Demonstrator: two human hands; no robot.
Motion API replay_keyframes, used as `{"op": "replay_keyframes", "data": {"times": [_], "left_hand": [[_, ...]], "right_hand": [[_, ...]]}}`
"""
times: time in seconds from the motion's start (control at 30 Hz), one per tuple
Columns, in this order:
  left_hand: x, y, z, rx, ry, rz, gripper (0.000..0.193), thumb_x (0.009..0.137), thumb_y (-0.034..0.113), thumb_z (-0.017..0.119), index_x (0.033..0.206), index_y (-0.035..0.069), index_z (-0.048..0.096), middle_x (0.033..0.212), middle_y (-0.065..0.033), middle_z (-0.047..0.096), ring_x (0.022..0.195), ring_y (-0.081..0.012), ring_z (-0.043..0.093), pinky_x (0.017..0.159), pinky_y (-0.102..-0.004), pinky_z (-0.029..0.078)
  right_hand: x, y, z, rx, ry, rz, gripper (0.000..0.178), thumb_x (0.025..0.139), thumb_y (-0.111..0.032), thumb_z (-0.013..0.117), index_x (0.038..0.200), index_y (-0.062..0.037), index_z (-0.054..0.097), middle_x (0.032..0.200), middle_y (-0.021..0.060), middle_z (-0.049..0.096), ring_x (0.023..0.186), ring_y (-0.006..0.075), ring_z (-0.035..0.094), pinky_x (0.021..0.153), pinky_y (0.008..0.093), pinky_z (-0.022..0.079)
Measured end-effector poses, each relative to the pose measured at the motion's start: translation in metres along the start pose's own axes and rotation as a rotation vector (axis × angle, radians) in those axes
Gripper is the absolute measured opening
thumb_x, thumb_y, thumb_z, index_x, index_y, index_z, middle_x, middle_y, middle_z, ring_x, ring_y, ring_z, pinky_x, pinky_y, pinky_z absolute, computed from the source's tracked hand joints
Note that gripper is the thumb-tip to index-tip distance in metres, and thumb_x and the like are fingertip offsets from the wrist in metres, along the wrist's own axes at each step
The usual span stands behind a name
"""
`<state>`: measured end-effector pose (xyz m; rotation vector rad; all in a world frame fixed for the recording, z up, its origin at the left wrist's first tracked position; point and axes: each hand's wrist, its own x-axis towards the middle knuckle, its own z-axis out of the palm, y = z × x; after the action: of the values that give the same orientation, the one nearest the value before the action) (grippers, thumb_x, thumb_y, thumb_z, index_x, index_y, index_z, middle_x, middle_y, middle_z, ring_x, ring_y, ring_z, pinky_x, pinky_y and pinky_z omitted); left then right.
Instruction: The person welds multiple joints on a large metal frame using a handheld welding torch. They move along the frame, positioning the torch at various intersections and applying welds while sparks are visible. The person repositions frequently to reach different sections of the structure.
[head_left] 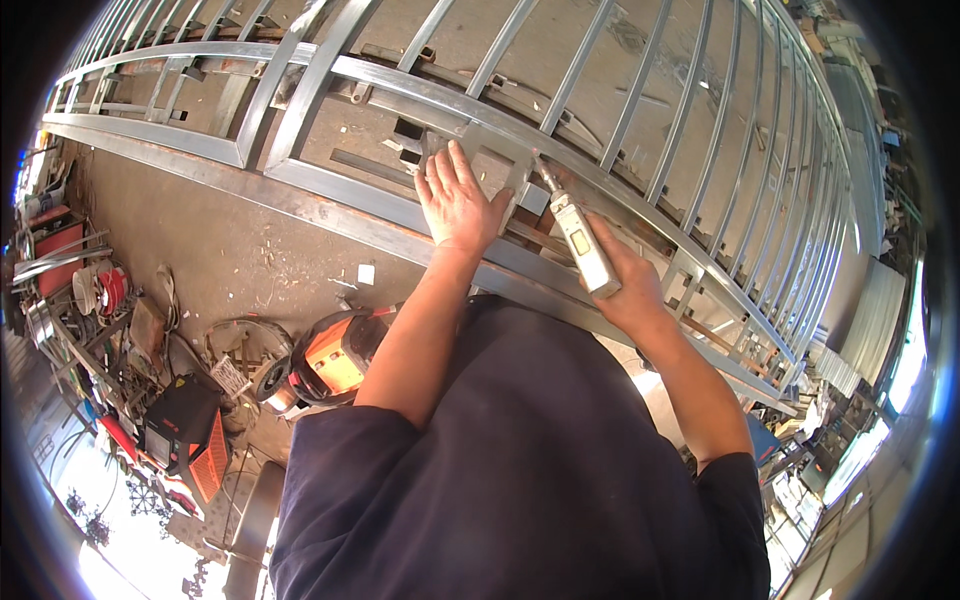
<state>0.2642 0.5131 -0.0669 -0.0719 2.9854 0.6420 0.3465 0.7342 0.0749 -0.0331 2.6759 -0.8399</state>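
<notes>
My left hand (458, 200) lies with its fingers stretched out over the lower part of a silvery metal railing (400, 83). Its thumb points towards a short metal piece (516, 192) set between two rails; whether it touches is unclear. In my right hand (630, 275) is a pale grey welding gun (582, 243) with a small yellowish panel and a narrow nozzle. The nozzle tip is close to the upper of these rails, just right of the short piece. The palm hides part of the gun's grip.
Upright bars (640, 85) run along the railing to the far right. At the lower left, an orange and black machine (335, 355) stands by a wire spool, with another black and orange box (185, 425) farther left. Tools and scrap clutter the left side. Corrugated sheets (870, 320) lie at right.
</notes>
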Motion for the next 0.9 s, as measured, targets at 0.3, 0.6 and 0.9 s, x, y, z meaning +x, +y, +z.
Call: {"op": "replay_keyframes", "data": {"times": [0.3,0.6,0.9], "left_hand": [[-0.013,-0.008,-0.006,0.006,-0.061,-0.009,0.117,0.080,0.063,0.078,0.161,-0.004,0.027,0.159,-0.0211,0.042,0.153,-0.0358,0.034,0.128,-0.0536,0.017],[-0.015,-0.007,-0.004,0.016,-0.035,0.003,0.117,0.080,0.062,0.079,0.162,-0.002,0.027,0.157,-0.0212,0.045,0.152,-0.0343,0.036,0.127,-0.0532,0.020],[-0.015,-0.011,0.000,-0.005,0.007,0.022,0.115,0.079,0.062,0.079,0.160,-0.003,0.029,0.156,-0.0222,0.046,0.150,-0.0348,0.038,0.126,-0.0534,0.021]], "right_hand": [[0.003,0.010,0.018,-0.094,0.065,-0.082,0.093,0.076,-0.009,0.082,0.159,-0.0246,0.044,0.122,0.0187,0.072,0.104,0.0412,0.072,0.086,0.0463,0.061],[0.002,0.013,0.031,-0.206,0.161,-0.138,0.087,0.081,-0.023,0.081,0.158,-0.0281,0.043,0.103,0.0132,0.073,0.082,0.0380,0.074,0.070,0.0487,0.061],[0.000,0.002,0.022,-0.156,0.054,0.013,0.090,0.078,-0.008,0.079,0.158,-0.0272,0.044,0.129,0.0171,0.071,0.106,0.0411,0.071,0.089,0.0462,0.061]]}}
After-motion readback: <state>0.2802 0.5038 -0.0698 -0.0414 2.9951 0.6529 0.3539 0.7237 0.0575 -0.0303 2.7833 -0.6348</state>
